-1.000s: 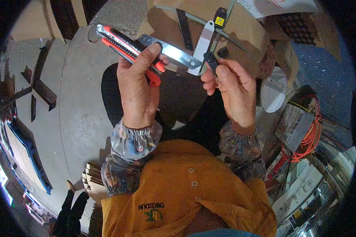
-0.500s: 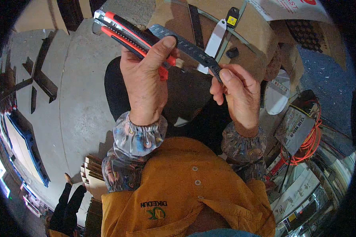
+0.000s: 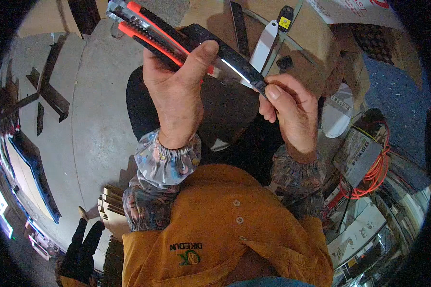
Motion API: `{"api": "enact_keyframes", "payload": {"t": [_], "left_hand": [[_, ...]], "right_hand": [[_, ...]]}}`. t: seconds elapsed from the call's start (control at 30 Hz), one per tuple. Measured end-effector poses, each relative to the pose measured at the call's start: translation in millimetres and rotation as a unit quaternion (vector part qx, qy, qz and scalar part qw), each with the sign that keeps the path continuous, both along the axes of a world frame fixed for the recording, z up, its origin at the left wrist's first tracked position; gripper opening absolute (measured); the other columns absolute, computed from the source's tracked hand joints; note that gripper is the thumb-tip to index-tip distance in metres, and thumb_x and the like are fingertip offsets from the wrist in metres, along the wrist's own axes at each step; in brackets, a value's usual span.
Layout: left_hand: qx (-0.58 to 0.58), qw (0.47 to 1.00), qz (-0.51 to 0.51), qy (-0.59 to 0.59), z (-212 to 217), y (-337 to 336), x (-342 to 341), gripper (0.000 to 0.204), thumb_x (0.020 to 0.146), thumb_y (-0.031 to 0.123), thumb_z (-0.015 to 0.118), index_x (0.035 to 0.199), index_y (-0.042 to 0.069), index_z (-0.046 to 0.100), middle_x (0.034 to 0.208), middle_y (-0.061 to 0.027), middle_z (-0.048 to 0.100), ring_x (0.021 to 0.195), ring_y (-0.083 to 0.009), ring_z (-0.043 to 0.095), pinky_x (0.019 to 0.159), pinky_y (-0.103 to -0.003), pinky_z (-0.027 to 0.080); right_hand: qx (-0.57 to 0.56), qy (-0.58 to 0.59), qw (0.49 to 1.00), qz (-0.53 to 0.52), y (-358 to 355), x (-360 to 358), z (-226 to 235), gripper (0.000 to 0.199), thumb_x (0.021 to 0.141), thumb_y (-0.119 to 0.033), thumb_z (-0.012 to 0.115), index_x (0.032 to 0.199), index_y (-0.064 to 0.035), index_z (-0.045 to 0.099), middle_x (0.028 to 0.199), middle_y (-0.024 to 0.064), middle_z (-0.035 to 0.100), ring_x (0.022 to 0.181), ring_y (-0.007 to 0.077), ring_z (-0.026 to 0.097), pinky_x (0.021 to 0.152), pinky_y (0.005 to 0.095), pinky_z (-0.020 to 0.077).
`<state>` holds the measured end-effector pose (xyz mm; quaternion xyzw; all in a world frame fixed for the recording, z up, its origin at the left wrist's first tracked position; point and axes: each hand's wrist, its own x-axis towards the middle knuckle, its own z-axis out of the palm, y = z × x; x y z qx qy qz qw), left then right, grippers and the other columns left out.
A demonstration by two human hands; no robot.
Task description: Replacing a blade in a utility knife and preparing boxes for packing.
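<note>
Grey concrete floor [image 3: 98,110] spread away on our left, where dark metal bars [image 3: 54,101] lay crossed upon it. Farther down that side we had a stack of cardboard pieces [image 3: 114,215], with another person [image 3: 85,246] just beyond it.

Our left hand [image 3: 177,98] was clamped around a red-and-black cutter [image 3: 150,41], its silvery head pointing up and to the left; whether this was one cutter or two laid together, we could not tell. Beneath that thumb ran a narrow dark strip [image 3: 240,64] with a bright line along its lower edge, slanting down to the right. Our right hand [image 3: 294,107] had its thumb and forefinger pinched together on the strip's far end, so the strip bridged the two hands in mid-air.

Past the strip, cardboard [image 3: 313,50] carried a black bar [image 3: 239,28], a slim white piece with a hole near its top [image 3: 265,48] and a black holder with a yellow label [image 3: 286,20]. Well off to our right, we saw a coil of orange cable [image 3: 379,167].
</note>
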<state>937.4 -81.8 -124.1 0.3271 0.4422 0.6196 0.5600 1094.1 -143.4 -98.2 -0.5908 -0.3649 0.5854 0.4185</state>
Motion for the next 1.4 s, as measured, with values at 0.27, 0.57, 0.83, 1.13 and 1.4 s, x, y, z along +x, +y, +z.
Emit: {"api": "enact_keyframes", "payload": {"t": [0.27, 0.57, 0.83, 1.13, 1.4], "left_hand": [[-0.012, 0.999, -0.015, -0.034, 1.6, -2.3, 3.5, 0.026, 0.072, -0.001, 0.063, 0.092, 0.002, 0.046, 0.075, -0.0043, 0.055, 0.06, -0.0118, 0.055, 0.052, -0.022, 0.045], [0.004, 0.999, -0.037, -0.021, -1.0, -0.4, -1.4, 0.031, 0.073, 0.0, 0.063, 0.095, 0.003, 0.042, 0.074, -0.0032, 0.054, 0.058, -0.0102, 0.055, 0.05, -0.021, 0.047], [0.046, 0.997, -0.007, 0.063, -2.1, -0.1, 0.5, 0.031, 0.073, 0.0, 0.064, 0.095, 0.003, 0.042, 0.073, -0.0018, 0.053, 0.058, -0.0083, 0.053, 0.051, -0.019, 0.045], [-0.015, 1.0, 0.0, -0.01, -2.7, -3.6, 5.4, 0.026, 0.071, 0.0, 0.064, 0.092, 0.0, 0.049, 0.072, -0.0045, 0.056, 0.057, -0.0107, 0.053, 0.049, -0.02, 0.041], [-0.101, 0.982, -0.078, -0.137, -3.8, -20.2, 16.4, 0.02, 0.071, -0.001, 0.065, 0.084, 0.001, 0.05, 0.07, -0.0052, 0.057, 0.057, -0.013, 0.057, 0.051, -0.022, 0.046]], "right_hand": [[0.001, 0.1, 0.995, 0.022, 0.4, 5.3, 2.8, 0.019, 0.085, -0.016, 0.05, 0.092, 0.0009, 0.053, 0.067, 0.0049, 0.057, 0.056, 0.0072, 0.05, 0.051, 0.0201, 0.041], [0.002, 0.079, 0.995, 0.06, 5.4, -0.5, 2.1, 0.023, 0.084, -0.015, 0.048, 0.099, 0.0029, 0.051, 0.074, 0.0078, 0.058, 0.062, 0.0105, 0.053, 0.057, 0.0222, 0.0444], [-0.007, 0.1, 0.995, 0.024, 13.9, -10.4, -5.5, 0.017, 0.083, -0.017, 0.05, 0.089, -0.0003, 0.05, 0.065, 0.0035, 0.051, 0.055, 0.0095, 0.046, 0.052, 0.022, 0.0384], [0.017, 0.053, 0.998, -0.036, 9.8, -19.7, -13.8, 0.014, 0.081, -0.017, 0.054, 0.085, -0.0037, 0.052, 0.063, 0.0001, 0.051, 0.056, 0.0054, 0.046, 0.051, 0.0193, 0.0369], [0.066, 0.025, 0.994, -0.077, 12.6, -24.1, -19.2, 0.01, 0.08, -0.011, 0.055, 0.086, -0.0045, 0.052, 0.069, -0.0009, 0.053, 0.058, 0.0057, 0.048, 0.053, 0.0192, 0.0382]]}}
